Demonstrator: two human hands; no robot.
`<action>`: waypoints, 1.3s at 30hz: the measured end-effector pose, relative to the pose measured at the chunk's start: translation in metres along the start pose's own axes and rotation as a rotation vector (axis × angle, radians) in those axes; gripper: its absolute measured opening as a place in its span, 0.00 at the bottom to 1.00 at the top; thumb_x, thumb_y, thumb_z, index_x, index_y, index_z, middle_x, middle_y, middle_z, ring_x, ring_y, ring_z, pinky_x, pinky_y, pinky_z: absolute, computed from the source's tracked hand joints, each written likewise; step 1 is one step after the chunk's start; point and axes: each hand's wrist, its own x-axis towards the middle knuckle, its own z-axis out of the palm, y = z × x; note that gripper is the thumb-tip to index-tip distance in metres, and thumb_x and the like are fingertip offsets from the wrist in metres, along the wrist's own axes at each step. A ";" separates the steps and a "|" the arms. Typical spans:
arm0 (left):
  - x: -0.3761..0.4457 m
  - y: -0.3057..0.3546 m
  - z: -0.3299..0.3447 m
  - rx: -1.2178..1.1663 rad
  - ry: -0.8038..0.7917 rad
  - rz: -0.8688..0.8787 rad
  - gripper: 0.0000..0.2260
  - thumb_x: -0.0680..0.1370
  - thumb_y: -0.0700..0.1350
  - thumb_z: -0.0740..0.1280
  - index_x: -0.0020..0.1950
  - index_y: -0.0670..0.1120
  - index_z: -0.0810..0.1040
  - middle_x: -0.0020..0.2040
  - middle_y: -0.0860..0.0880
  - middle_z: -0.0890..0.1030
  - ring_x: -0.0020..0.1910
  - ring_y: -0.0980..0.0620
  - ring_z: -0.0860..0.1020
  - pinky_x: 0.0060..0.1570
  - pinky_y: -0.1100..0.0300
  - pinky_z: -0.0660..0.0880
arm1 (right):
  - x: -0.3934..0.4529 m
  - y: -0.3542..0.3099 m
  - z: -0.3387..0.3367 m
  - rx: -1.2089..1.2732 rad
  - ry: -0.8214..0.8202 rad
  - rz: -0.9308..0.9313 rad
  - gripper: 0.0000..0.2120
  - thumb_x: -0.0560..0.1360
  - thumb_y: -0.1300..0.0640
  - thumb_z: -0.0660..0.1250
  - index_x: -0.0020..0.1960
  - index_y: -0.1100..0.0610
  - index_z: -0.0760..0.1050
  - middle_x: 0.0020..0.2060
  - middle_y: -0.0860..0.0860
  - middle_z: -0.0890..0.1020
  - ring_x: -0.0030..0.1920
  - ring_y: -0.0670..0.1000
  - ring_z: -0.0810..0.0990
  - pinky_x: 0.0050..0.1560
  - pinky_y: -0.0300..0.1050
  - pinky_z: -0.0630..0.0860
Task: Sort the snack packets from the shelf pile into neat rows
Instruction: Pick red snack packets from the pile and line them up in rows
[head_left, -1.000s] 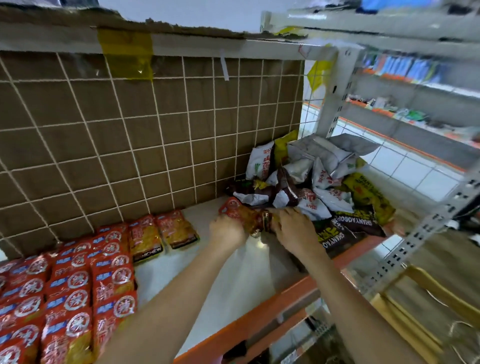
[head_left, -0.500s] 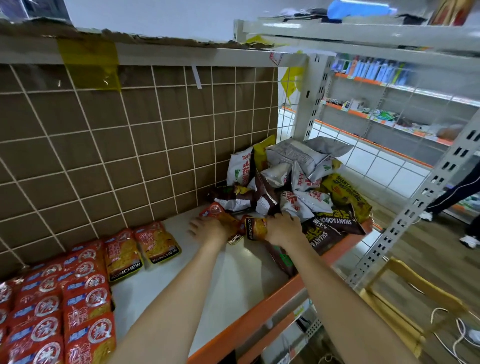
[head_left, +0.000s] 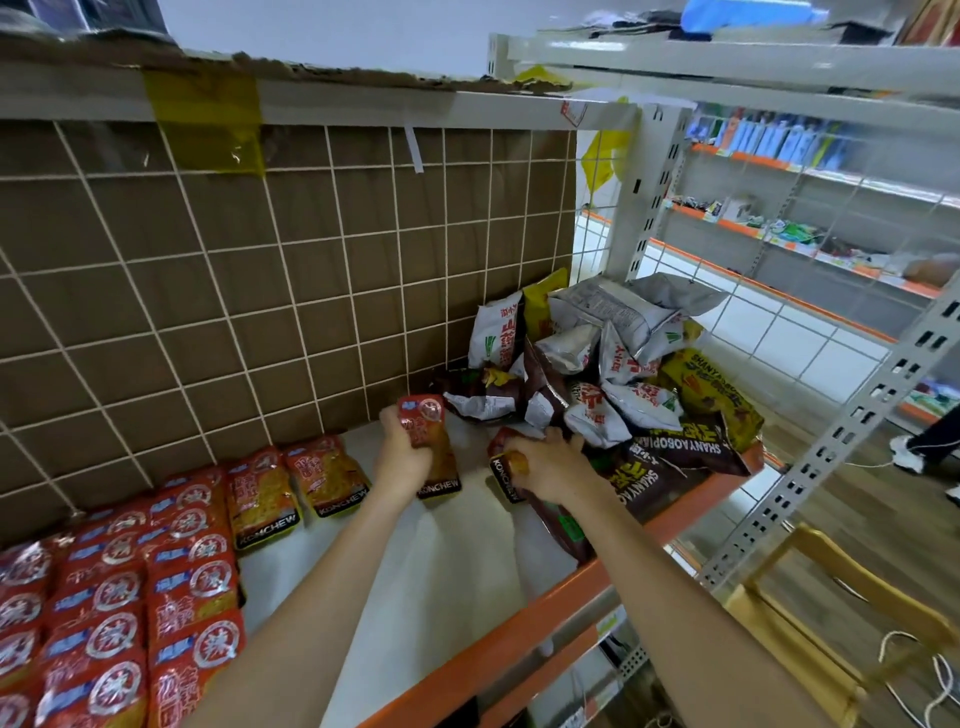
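Left hand (head_left: 402, 457) gripping a red packet (head_left: 428, 441) upright above the white shelf (head_left: 415, 597), right hand (head_left: 545, 465) at three o'clock of it, clutching a second packet (head_left: 503, 467), sorted rows (head_left: 119, 597) at eight o'clock, loose pile (head_left: 613, 379) at one o'clock, behind the right hand.

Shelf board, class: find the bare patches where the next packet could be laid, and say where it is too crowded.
Bare white shelf board lies between the two laid KONCHEW packets on the left and the pile on the right, reaching to the orange front edge. The left hand and right hand, each gripping a packet, occupy its back strip. The red rows fill the left end.
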 end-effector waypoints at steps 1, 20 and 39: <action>-0.005 -0.001 -0.006 -0.009 -0.005 0.000 0.23 0.76 0.37 0.65 0.68 0.41 0.60 0.50 0.48 0.73 0.53 0.47 0.74 0.48 0.57 0.70 | -0.001 -0.001 0.001 0.026 0.004 -0.012 0.21 0.79 0.47 0.60 0.71 0.45 0.63 0.70 0.61 0.61 0.68 0.69 0.58 0.66 0.57 0.62; -0.068 -0.041 -0.107 0.296 0.210 -0.240 0.33 0.78 0.31 0.59 0.76 0.37 0.42 0.74 0.34 0.51 0.72 0.37 0.58 0.69 0.54 0.58 | -0.023 -0.062 0.037 0.092 0.123 -0.170 0.23 0.82 0.51 0.54 0.73 0.59 0.60 0.70 0.57 0.65 0.71 0.58 0.61 0.69 0.50 0.59; -0.092 -0.059 -0.118 1.165 0.041 -0.058 0.28 0.80 0.44 0.58 0.76 0.39 0.51 0.77 0.41 0.52 0.76 0.43 0.51 0.73 0.49 0.40 | -0.023 -0.135 0.037 0.930 -0.006 -0.121 0.13 0.75 0.65 0.68 0.39 0.53 0.66 0.37 0.50 0.76 0.35 0.47 0.75 0.28 0.31 0.70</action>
